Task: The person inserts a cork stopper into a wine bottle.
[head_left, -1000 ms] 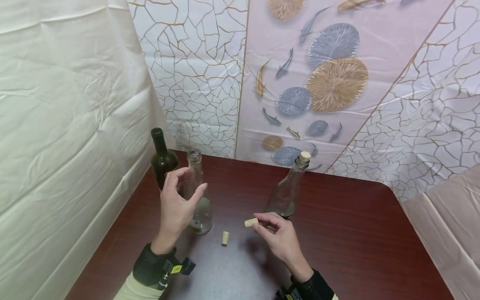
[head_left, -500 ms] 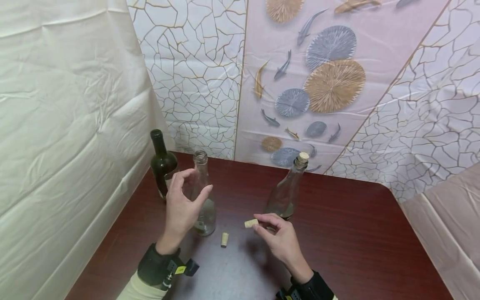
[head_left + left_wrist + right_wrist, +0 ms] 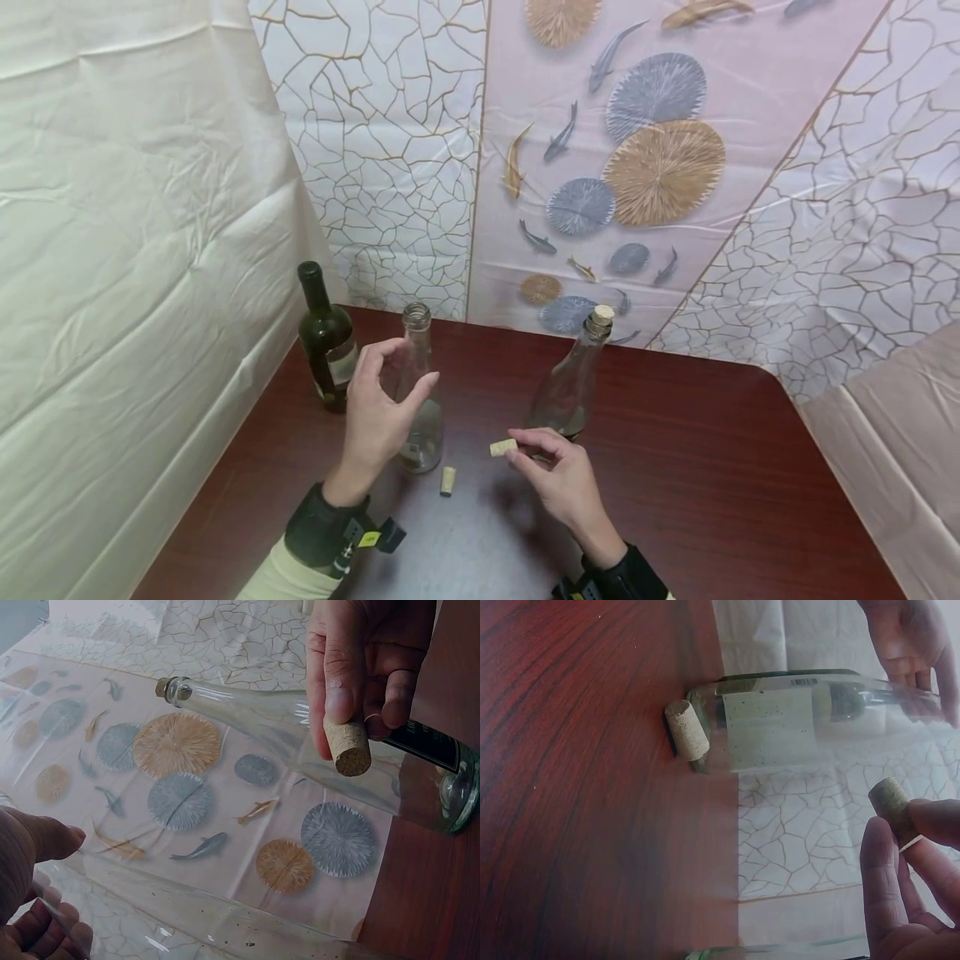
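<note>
My left hand [image 3: 377, 417] holds a clear glass bottle [image 3: 424, 421], uncorked and upright, by its upper part, thumb and fingers curved round it. In the left wrist view those fingers [image 3: 49, 926] show through the glass. My right hand [image 3: 558, 477] pinches a small cork [image 3: 502, 447] between thumb and fingertips above the table; the right wrist view shows this cork [image 3: 891, 802] close up. Another cork [image 3: 447, 481] stands on the table by the clear bottle's base. Behind my right hand is a second clear bottle [image 3: 567, 387], with a cork [image 3: 603, 314] in its mouth.
A dark green wine bottle [image 3: 327, 350] with a pale label stands at the far left of the reddish-brown table [image 3: 720, 467]. Patterned cloth [image 3: 405, 167] hangs behind the table, and a cream cloth [image 3: 150, 275] hangs along the left side.
The uncorked clear bottle and my left hand have moved together to the right, baring more of the dark bottle's label. My right hand keeps the cork in nearly the same place.
</note>
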Available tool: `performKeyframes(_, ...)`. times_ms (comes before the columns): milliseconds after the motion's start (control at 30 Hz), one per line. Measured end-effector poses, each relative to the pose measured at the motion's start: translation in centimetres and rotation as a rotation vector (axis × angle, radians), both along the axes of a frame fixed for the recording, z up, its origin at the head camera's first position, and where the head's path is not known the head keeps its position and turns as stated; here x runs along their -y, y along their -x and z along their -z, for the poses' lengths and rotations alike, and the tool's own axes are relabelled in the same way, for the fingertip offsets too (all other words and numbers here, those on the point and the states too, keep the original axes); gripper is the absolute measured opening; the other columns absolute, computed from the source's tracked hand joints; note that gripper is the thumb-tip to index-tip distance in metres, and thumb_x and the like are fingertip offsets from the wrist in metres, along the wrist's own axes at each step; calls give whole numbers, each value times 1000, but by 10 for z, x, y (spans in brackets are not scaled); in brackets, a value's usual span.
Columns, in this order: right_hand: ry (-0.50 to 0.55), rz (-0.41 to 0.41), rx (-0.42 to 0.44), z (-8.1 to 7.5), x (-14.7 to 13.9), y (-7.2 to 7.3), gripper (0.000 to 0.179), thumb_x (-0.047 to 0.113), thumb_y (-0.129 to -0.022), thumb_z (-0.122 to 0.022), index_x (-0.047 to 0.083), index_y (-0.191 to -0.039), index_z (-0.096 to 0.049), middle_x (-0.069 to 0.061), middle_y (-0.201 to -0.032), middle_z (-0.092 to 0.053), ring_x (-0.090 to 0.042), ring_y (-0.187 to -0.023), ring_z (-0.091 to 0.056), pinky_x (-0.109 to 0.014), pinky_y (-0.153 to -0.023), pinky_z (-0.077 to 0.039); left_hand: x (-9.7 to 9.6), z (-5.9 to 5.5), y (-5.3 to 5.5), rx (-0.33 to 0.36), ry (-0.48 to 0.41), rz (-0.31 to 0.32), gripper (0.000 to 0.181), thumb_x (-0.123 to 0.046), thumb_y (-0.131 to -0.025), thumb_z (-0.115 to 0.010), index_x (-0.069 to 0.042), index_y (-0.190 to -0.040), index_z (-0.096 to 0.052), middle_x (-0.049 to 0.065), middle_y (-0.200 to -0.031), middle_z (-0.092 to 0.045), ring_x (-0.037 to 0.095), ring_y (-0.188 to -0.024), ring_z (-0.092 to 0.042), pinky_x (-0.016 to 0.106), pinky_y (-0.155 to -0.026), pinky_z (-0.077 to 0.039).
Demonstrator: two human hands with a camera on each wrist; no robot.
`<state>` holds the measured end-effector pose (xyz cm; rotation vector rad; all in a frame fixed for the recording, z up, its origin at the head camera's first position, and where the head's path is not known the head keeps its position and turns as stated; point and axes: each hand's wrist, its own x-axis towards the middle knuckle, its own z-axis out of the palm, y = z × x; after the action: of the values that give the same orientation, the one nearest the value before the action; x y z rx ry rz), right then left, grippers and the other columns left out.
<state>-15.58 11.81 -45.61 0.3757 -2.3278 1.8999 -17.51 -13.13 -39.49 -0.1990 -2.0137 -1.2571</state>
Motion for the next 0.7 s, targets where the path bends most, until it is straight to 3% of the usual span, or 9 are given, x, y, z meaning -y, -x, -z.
performKeyframes(367,7,-2,-44,1,-3,0,31,9,-79,-79,-2,-108,-73,-18,-106,-70,-15,-88,-68,-24,-74,-58,-10,-2,2,40,-8,29,51,-28,-79,-80,-9,-121,-58,7,-111,-58,17,-97,-54,39,-79,-49)
performKeyframes(700,-21,15,-13,-2,-3,-1,26,8,-80,-78,8,-106,-75,-13,-105,-71,-14,-89,-68,-24,-74,-58,-16,-1,5,27,-7,49,50,-27,-79,-80,-9,-121,-59,7,-112,-58,17,-100,-55,39,-82,-50)
